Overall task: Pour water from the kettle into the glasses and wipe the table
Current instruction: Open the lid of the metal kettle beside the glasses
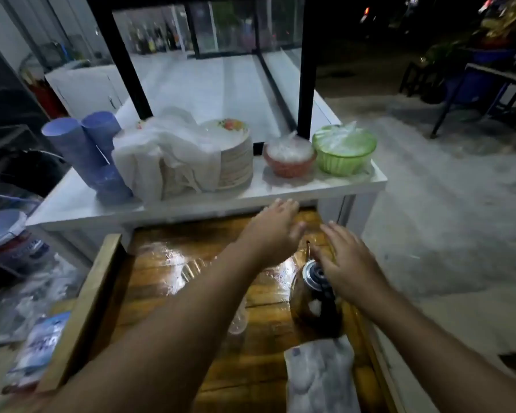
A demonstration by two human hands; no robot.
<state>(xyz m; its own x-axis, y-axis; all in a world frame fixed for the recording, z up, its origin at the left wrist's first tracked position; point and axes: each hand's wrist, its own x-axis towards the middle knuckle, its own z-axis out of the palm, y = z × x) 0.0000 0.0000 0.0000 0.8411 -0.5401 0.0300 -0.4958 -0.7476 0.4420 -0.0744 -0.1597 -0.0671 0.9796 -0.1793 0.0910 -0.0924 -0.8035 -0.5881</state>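
My left hand reaches open-palmed over the wet wooden table, holding nothing. My right hand hovers with spread fingers just above the kettle. A cloth lies near the kettle, a glass beside my left forearm.

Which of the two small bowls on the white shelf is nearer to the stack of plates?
The reddish bowl. It stands just right of the stack of plates, between the plates and the green bowl, which sits at the shelf's right end.
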